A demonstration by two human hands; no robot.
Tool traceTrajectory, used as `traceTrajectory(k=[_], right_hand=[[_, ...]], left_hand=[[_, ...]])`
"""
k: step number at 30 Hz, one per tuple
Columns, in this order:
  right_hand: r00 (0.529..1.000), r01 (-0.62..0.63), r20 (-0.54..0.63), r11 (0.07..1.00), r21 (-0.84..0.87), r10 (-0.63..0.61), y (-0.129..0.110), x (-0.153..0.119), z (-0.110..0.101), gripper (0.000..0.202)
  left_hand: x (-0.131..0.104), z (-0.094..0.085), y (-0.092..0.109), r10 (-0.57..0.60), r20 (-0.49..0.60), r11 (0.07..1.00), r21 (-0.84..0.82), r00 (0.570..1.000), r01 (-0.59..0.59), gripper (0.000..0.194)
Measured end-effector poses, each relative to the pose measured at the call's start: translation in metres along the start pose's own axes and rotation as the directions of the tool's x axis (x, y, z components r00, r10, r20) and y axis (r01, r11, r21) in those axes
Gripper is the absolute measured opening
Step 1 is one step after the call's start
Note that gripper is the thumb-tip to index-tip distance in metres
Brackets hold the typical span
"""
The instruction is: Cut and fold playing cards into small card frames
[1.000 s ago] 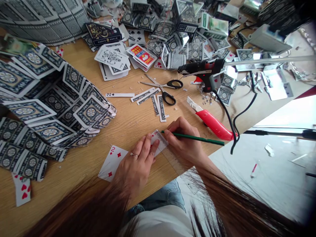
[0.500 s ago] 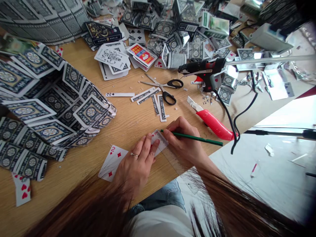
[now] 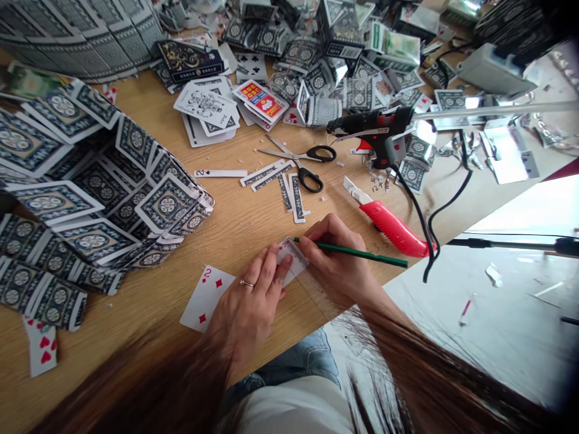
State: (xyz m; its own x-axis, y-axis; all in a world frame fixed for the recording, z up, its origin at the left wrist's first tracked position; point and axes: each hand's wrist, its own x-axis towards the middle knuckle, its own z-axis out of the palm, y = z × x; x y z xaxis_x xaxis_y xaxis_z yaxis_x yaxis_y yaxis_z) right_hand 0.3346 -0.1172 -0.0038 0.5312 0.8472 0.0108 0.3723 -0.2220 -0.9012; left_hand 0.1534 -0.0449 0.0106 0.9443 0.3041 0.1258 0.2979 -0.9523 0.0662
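My left hand (image 3: 251, 292), a ring on one finger, lies with its fingers stretched out over a playing card (image 3: 294, 272) and a clear ruler (image 3: 319, 296), pressing both against the table. Pinched in my right hand (image 3: 339, 262) is a green pencil (image 3: 364, 253), its left end at the card's top edge near the ruler. Left of my left hand lies a two of diamonds (image 3: 202, 304), partly beneath it. Beyond the hands are cut card strips (image 3: 296, 196), open scissors (image 3: 298, 158) and a red-handled cutter (image 3: 391, 226).
A folded structure of playing cards (image 3: 167, 202) stands at left, with a larger curved card wall (image 3: 81, 36) behind. A black glue gun (image 3: 377, 126) trails a cable on the right. Loose cards (image 3: 208, 105) and card boxes (image 3: 341, 30) crowd the back. The table edge runs close below my hands.
Almost nothing differs. Both hands, the pencil and the card hold the same place, with only a very slight shift of the view.
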Motion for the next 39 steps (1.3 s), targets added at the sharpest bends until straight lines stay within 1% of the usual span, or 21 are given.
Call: traceTrajectory(k=[3, 8, 12, 16, 19, 24, 29, 39], right_hand=[[1.000, -0.005, 0.003, 1.000, 0.015, 0.005, 0.000, -0.001, 0.000, 0.019], [1.000, 0.013, 0.000, 1.000, -0.011, -0.013, 0.003, -0.002, 0.000, 0.018], [1.000, 0.020, 0.010, 1.000, -0.016, -0.019, 0.003, -0.002, -0.001, 0.019], [1.000, -0.005, 0.023, 1.000, 0.001, 0.005, 0.002, -0.002, -0.001, 0.018], [1.000, -0.023, 0.014, 1.000, -0.007, 0.023, 0.000, -0.002, -0.001, 0.018], [1.000, -0.013, 0.001, 0.999, -0.034, 0.013, -0.005, 0.001, -0.001, 0.018], [0.999, -0.034, -0.009, 0.999, -0.018, 0.034, -0.007, 0.002, 0.000, 0.020], [0.998, -0.057, 0.011, 0.998, 0.039, 0.056, -0.003, 0.001, -0.001, 0.021]], left_hand=[[0.000, 0.000, 0.000, 0.004, 0.014, 1.000, -0.003, 1.000, -0.004, 0.041], [0.000, 0.000, 0.000, 0.009, 0.026, 1.000, 0.006, 1.000, -0.009, 0.040], [0.000, 0.000, 0.000, 0.000, 0.013, 1.000, 0.009, 1.000, 0.000, 0.040], [0.000, 0.001, 0.000, -0.002, 0.004, 1.000, 0.000, 1.000, 0.002, 0.040], [0.000, 0.001, -0.001, 0.005, -0.004, 1.000, -0.012, 1.000, -0.005, 0.040], [0.000, 0.002, -0.001, 0.010, -0.020, 1.000, -0.005, 1.000, -0.010, 0.039], [-0.001, 0.002, -0.001, -0.006, -0.006, 1.000, -0.013, 1.000, 0.006, 0.039], [0.000, 0.001, -0.003, 0.017, 0.000, 1.000, -0.007, 1.000, -0.017, 0.041]])
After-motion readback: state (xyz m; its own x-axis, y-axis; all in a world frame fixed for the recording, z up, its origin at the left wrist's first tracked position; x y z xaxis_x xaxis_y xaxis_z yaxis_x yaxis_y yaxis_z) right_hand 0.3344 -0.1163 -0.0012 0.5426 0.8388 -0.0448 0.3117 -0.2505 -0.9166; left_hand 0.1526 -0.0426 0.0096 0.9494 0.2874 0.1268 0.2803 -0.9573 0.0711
